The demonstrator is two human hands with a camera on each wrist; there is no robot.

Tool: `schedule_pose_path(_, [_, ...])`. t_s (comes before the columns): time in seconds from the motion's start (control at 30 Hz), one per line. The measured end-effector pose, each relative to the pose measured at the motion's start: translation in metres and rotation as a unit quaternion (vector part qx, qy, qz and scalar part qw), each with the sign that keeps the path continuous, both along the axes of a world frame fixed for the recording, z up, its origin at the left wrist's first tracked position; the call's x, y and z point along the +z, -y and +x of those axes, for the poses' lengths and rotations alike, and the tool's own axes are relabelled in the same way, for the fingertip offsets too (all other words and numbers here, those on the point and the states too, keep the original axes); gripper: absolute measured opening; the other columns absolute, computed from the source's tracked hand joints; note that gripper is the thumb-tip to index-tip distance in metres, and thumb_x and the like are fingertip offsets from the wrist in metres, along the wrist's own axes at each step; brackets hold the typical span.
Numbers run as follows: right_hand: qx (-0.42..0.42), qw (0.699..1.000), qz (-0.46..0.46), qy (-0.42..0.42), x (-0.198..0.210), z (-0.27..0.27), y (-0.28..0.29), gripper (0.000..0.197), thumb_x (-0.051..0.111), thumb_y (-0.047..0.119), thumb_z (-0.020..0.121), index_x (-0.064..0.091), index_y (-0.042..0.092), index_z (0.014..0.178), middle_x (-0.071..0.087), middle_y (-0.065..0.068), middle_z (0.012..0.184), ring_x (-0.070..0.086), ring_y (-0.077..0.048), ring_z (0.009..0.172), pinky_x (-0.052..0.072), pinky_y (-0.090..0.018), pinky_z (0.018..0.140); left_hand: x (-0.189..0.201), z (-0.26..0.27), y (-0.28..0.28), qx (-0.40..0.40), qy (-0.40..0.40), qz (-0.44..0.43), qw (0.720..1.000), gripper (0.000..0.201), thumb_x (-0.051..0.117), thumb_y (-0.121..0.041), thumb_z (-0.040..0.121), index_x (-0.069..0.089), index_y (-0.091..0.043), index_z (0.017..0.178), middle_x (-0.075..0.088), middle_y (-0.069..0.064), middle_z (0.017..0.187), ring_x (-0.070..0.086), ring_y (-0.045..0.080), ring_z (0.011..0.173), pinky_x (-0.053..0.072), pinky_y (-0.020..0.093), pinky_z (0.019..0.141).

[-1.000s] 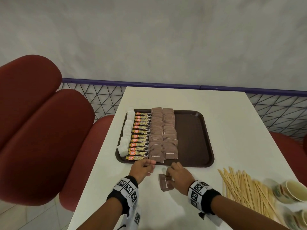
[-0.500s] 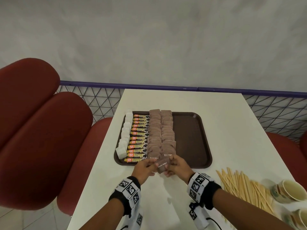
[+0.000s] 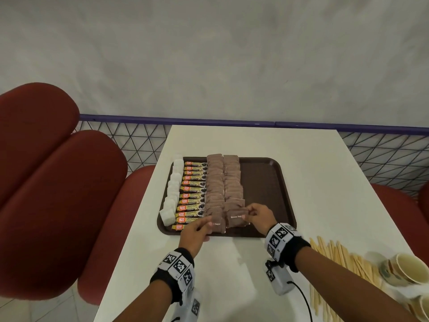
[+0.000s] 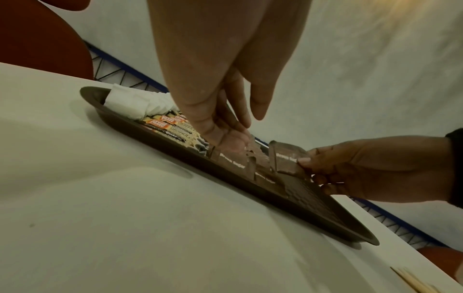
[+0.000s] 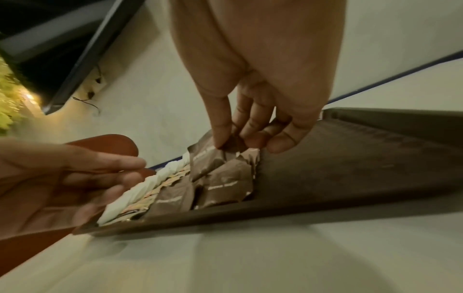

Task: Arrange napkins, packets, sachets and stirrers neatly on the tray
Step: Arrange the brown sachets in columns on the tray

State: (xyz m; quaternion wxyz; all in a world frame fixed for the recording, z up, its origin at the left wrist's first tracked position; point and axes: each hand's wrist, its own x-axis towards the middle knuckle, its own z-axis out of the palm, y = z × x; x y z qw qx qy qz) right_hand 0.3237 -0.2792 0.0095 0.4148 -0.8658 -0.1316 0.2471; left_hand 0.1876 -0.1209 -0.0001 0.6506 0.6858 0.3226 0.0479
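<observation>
A brown tray [image 3: 263, 182] holds a column of white napkins [image 3: 173, 196], a column of coffee granule sticks [image 3: 192, 196] and two columns of brown sugar sachets [image 3: 224, 182]. My right hand [image 3: 249, 211] pinches one brown sugar sachet [image 3: 235, 217] by its right edge, low over the near end of the right column; the right wrist view shows the pinched sachet [image 5: 208, 156] tilted. My left hand [image 3: 207, 225] has straight fingers and its thumb [image 4: 223, 138] rests on the front sachet [image 4: 233, 160] of the left column. Wooden stirrers [image 3: 343, 259] lie on the table at the right, off the tray.
Paper cups [image 3: 404, 268] lie beside the stirrers at the table's right edge. Red padded chairs [image 3: 58, 194] stand on the left and one on the right [image 3: 399, 205]. A purple-topped mesh railing [image 3: 232, 123] runs behind the white table [image 3: 232, 275]. The tray's right half is bare.
The right hand lifted a sachet off the table, both hands held it at the tray's near edge, and now the right hand alone holds it over the right column. The left hand shifted left.
</observation>
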Motion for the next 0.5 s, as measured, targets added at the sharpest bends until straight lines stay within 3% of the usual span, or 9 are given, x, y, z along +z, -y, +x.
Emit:
schedule_pose_path(0.13, [0.017, 0.996, -0.082, -0.007, -0.005, 0.003, -0.005, 0.018, 0.068, 0.013, 0.081, 0.065, 0.009, 0.098, 0.06, -0.004, 0.086, 0.055, -0.016, 0.082, 0.043, -0.023, 0.077, -0.004, -0.002, -0.004, 0.012, -0.003, -0.001, 1.0, 0.023, 0.057, -0.008, 0.09, 0.065, -0.009, 0.112, 0.065, 0.009, 0.103, 0.061, 0.014, 0.082, 0.052, 0.019, 0.066])
schedule_pose_path(0.23, [0.025, 0.99, -0.14, -0.007, -0.01, 0.0, -0.01, 0.009, 0.067, 0.015, 0.081, 0.059, 0.017, 0.081, 0.062, -0.007, 0.092, 0.057, -0.02, 0.083, 0.046, -0.026, 0.079, -0.005, -0.002, -0.006, 0.011, 0.006, -0.011, 1.0, 0.016, 0.059, -0.003, 0.089, 0.066, -0.01, 0.102, 0.066, 0.009, 0.094, 0.06, 0.013, 0.078, 0.053, 0.019, 0.065])
schedule_pose_path(0.3, [0.031, 0.984, -0.177, 0.007, -0.012, -0.002, -0.013, 0.01, 0.063, 0.018, 0.083, 0.054, 0.019, 0.078, 0.064, -0.009, 0.1, 0.061, -0.025, 0.091, 0.047, -0.027, 0.079, -0.005, -0.001, -0.006, 0.01, 0.009, -0.013, 1.0, 0.015, 0.059, -0.001, 0.088, 0.066, -0.009, 0.098, 0.065, 0.008, 0.089, 0.06, 0.013, 0.077, 0.053, 0.017, 0.062])
schedule_pose_path(0.33, [0.042, 0.979, -0.197, 0.018, -0.011, -0.003, -0.013, 0.004, 0.06, 0.02, 0.084, 0.057, 0.018, 0.084, 0.063, -0.012, 0.106, 0.061, -0.028, 0.097, 0.047, -0.029, 0.081, -0.005, -0.001, -0.006, 0.011, 0.011, -0.016, 1.0, 0.015, 0.059, 0.0, 0.088, 0.066, -0.01, 0.096, 0.065, 0.007, 0.087, 0.059, 0.013, 0.076, 0.053, 0.016, 0.061])
schedule_pose_path(0.43, [0.077, 0.963, -0.253, 0.06, -0.012, -0.006, -0.013, 0.026, 0.054, 0.027, 0.088, 0.058, 0.01, 0.108, 0.055, -0.017, 0.118, 0.054, -0.033, 0.108, 0.044, -0.034, 0.091, -0.006, 0.0, -0.005, 0.01, 0.016, -0.021, 1.0, 0.017, 0.058, 0.002, 0.087, 0.066, -0.013, 0.09, 0.064, 0.005, 0.081, 0.059, 0.013, 0.074, 0.053, 0.017, 0.061])
schedule_pose_path(0.5, [0.078, 0.957, -0.264, 0.089, -0.014, -0.008, -0.013, 0.03, 0.052, 0.028, 0.089, 0.055, 0.009, 0.113, 0.054, -0.018, 0.118, 0.052, -0.033, 0.11, 0.042, -0.034, 0.093, -0.006, -0.001, -0.002, 0.0, 0.014, -0.018, 1.0, 0.019, 0.058, 0.002, 0.087, 0.066, -0.016, 0.087, 0.064, 0.005, 0.079, 0.059, 0.014, 0.073, 0.053, 0.018, 0.061])
